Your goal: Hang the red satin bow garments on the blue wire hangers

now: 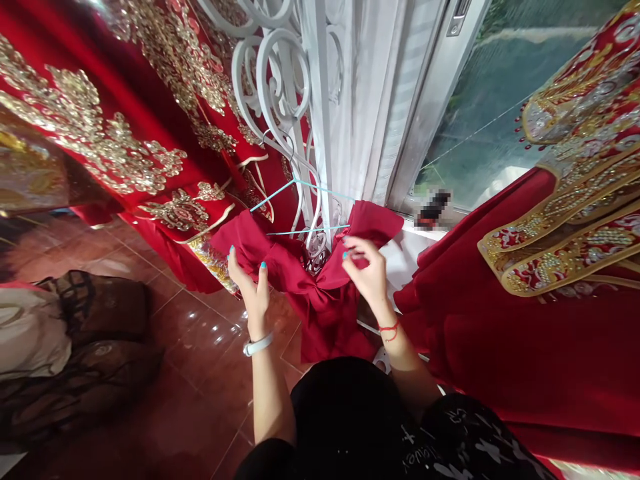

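A dark red dress (327,313) with a V-shaped neckline and wide folded shoulder pieces hangs in front of me. Its light blue wire hanger (273,195) hooks onto a white scrolled metal stand (284,73). My left hand (251,291) is at the dress's left shoulder piece, thumb and fingers spread, nothing held between them. By the right side of the neckline is my right hand (369,270), its fingers loosely bent and the tips a little apart; no cloth shows gripped in them. The far side of the dress is hidden.
Red garments with gold beadwork (120,150) hang close on the left. A gold-embroidered red garment (565,247) hangs on the right, beside a window (500,100). Dark bags (105,307) lie on the red tiled floor (195,353) at lower left.
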Demonstrator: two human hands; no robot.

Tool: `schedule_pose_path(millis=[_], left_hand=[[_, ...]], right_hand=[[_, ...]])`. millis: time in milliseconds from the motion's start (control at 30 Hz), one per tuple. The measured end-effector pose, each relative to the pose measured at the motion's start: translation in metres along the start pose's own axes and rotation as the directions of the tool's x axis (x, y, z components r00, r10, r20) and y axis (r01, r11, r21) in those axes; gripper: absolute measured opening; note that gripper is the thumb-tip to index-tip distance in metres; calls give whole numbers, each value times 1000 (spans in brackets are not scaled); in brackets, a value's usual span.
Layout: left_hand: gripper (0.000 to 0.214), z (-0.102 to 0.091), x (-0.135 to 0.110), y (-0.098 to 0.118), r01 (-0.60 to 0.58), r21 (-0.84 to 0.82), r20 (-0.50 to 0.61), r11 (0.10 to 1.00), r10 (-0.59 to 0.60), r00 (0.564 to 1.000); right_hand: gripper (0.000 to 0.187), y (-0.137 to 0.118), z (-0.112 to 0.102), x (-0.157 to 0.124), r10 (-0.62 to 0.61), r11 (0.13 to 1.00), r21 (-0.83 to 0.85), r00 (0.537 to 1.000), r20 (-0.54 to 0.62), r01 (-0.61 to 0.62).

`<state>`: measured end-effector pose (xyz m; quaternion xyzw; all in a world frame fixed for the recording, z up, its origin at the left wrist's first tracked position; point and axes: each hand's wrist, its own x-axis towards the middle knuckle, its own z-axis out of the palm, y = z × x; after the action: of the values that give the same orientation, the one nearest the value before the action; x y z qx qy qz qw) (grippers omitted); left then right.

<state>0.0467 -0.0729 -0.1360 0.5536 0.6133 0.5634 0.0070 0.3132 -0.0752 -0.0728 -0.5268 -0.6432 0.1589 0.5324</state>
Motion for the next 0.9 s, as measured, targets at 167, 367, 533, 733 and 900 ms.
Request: schedule_pose_path(millis=[167,367,533,733,900], left_hand=[[81,3,48,25,-77,24,-100,997,79,992],[60,19,121,41,-51,253,97,966,27,995],[55,0,127,31,-101,245,193,964,53,980],[49,-4,122,38,-105,339,171,935,49,984],[47,-1,124,45,-98,385,174,918,33,984]], right_hand=[[59,2,-2,61,-98,914,-403,985,-138,34],[39,11,13,99,58,836,-549,991,118,17],[46,19,-4,108,13,858,-492,951,309,148],[49,12,-3,112,91,824,-552,932,350,127],[52,6,-2,110,150,808,-582,923,353,92]])
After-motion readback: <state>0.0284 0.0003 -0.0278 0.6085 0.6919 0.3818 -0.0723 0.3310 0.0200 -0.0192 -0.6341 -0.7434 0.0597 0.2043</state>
